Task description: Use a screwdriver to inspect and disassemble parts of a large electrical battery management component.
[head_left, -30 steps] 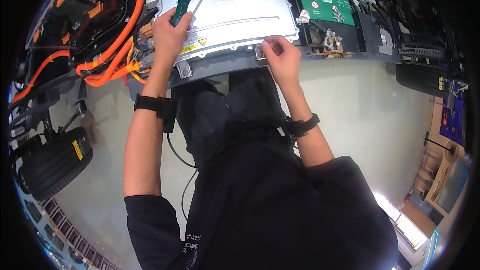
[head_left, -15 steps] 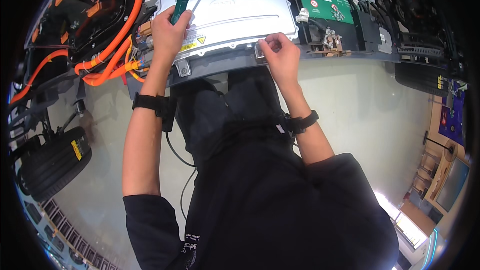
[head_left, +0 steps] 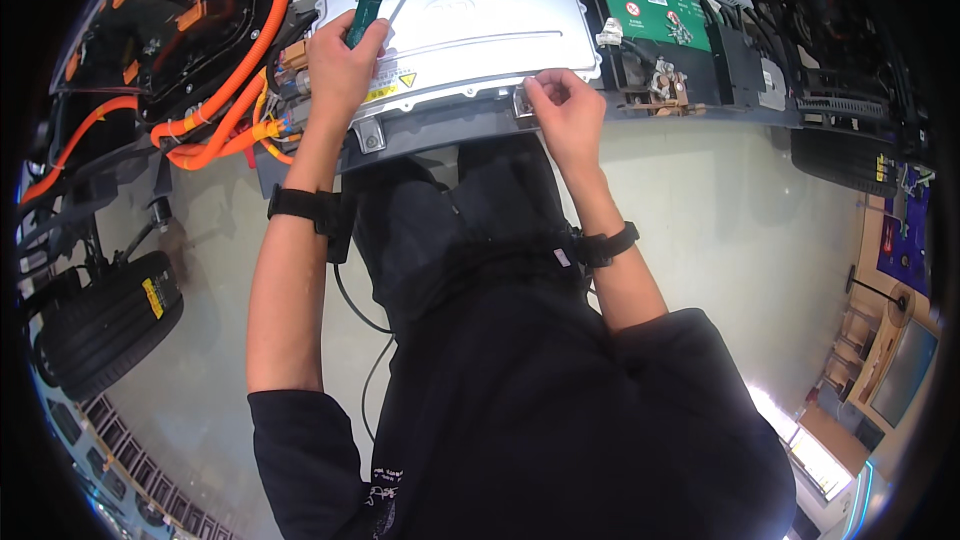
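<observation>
My left hand (head_left: 344, 62) grips the dark green handle of a screwdriver (head_left: 369, 15) whose metal shaft points away from me. It is over the left part of a flat silver metal housing (head_left: 470, 15) with raised ribs and a yellow warning label. At the housing's near right edge, my right hand (head_left: 568, 105) has thumb and index finger pinched together just above a small metal bracket (head_left: 522, 104). Whatever sits between those fingertips is too small or hidden to make out. A similar metal bracket (head_left: 371, 136) shows near the left front edge.
Thick orange cables (head_left: 225, 135) curve along the left. A green-topped battery (head_left: 650, 10), with small metal fasteners (head_left: 680, 30) lying on it, stands right of the housing. Tyres (head_left: 115, 325) are at the lower left and far right. A dark front rail (head_left: 430, 145) runs before my legs.
Both hands stay in nearly the same places. My right hand's fingertips have shifted slightly to the right by the bracket, and the view has moved a little.
</observation>
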Available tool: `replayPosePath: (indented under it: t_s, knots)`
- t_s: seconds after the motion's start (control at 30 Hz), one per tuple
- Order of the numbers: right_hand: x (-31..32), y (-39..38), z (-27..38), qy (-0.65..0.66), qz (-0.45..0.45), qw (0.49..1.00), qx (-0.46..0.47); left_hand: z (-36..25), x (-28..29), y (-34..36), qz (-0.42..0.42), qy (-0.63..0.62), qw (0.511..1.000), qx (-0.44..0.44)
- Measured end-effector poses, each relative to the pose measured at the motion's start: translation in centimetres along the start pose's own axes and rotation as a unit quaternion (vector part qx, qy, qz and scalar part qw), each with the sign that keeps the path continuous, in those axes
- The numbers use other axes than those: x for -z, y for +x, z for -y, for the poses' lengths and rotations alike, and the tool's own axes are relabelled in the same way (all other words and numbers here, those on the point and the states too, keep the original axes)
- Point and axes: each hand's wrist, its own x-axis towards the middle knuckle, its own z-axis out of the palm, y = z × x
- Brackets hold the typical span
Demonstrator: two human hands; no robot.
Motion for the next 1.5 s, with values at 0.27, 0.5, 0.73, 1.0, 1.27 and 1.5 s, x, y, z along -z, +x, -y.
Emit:
replayPosePath:
  t_s: [0.27, 0.5, 0.73, 1.0, 1.27, 1.5]
  knots:
    - [0.0, -0.3, 0.0, 0.001, -0.003, 1.0, 0.022, 0.1, -0.1, 0.0, -0.005, -0.013, 1.0, 0.001]
    - [-0.1, -0.4, -0.2, 0.02, -0.005, 0.999, 0.027, 0.0, -0.1, -0.1, 0.0, -0.01, 1.0, 0.006]
    - [-0.1, -0.2, 0.4, -0.03, 0.003, 0.999, 0.017, 0.0, 0.0, 0.0, -0.001, 0.001, 1.0, 0.0]
    - [-0.1, -0.2, 0.8, -0.004, 0.022, 1.0, -0.01, -0.4, 0.0, -0.2, -0.002, -0.02, 1.0, 0.009]
    - [-0.4, -0.6, 0.2, 0.06, -0.004, 0.998, -0.012, 0.0, 0.1, 0.0, 0.002, -0.01, 1.0, 0.002]
    - [-0.4, -0.9, -0.5, 0.084, 0.005, 0.996, -0.013, -0.2, -0.1, -0.1, -0.006, -0.022, 1.0, -0.001]
